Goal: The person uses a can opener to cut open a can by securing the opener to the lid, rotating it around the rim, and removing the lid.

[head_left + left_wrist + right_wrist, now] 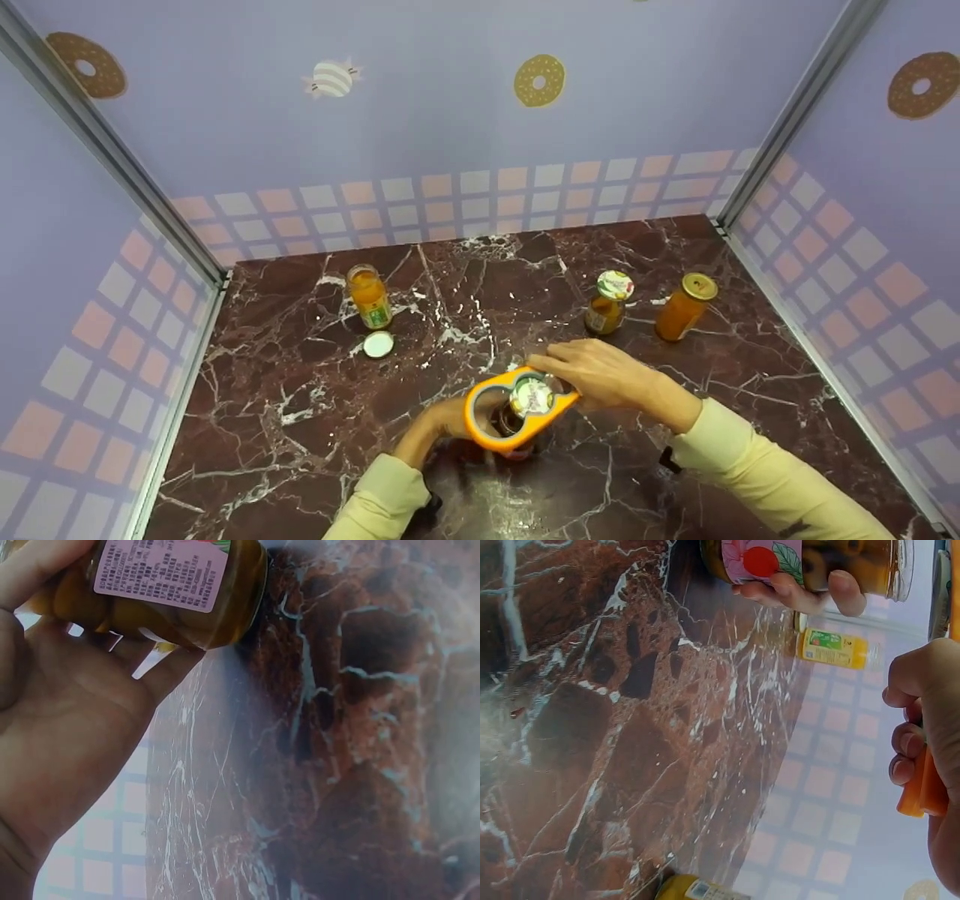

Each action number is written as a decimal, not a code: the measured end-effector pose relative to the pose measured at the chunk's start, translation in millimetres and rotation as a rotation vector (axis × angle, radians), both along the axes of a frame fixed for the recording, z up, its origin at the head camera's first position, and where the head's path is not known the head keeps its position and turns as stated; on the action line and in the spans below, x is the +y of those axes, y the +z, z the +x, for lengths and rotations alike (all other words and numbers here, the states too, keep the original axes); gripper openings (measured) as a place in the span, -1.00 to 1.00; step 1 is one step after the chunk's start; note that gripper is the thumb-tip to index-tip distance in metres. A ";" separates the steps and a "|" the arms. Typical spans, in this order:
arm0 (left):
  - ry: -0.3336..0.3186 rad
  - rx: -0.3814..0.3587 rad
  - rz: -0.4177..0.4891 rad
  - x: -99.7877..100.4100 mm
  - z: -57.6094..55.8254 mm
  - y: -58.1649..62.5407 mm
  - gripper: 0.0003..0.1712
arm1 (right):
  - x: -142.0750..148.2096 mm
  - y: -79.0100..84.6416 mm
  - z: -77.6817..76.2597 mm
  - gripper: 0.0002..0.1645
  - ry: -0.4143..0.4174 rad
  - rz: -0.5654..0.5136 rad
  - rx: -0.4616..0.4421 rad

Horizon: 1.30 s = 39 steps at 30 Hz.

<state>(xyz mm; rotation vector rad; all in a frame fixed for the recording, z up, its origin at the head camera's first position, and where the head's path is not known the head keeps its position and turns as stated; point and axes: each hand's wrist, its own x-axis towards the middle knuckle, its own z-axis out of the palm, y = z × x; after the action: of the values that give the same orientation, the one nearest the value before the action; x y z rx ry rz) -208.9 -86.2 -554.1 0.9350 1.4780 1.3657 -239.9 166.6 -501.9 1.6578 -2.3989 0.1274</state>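
Observation:
My left hand [448, 416] grips a glass jar [161, 585] of dark pieces in liquid, with a pink label, close over the table. In the right wrist view the jar's glass rim [904, 570] shows bare. My right hand [592, 371] holds an orange jar opener [551, 420] with grey-lined rings by its handles. A white patterned lid [531, 396] sits in the smaller ring, over the jar as the head view sees it. From the right wrist, a gap shows between this lid [940, 596] and the jar's rim.
An uncapped jar of yellow contents [370, 300] stands at the back left, a loose lid [378, 344] lying before it. Toward the back right stand a jar with a patterned lid [604, 311] and a taller orange jar with a gold lid [681, 311]. Panel walls border the marble table [300, 465].

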 end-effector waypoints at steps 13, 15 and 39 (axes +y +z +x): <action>0.249 0.387 0.181 -8.1 7.4 4.8 -0.15 | 13.4 -2.5 10.1 -0.04 -0.061 -0.036 0.012; 0.321 0.437 0.165 -8.9 5.7 -2.6 -0.13 | 14.2 -3.2 11.5 -0.04 -0.071 -0.031 0.018; 1.060 0.534 -0.182 -8.6 -24.9 -27.2 -0.12 | 19.7 -5.9 13.8 -0.01 -0.126 -0.002 0.013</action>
<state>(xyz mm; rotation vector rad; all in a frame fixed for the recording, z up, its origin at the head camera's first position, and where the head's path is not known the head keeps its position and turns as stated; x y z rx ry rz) -233.8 -94.8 -581.3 0.3645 2.6794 1.6952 -226.1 186.4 -507.8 1.4964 -2.4841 0.0974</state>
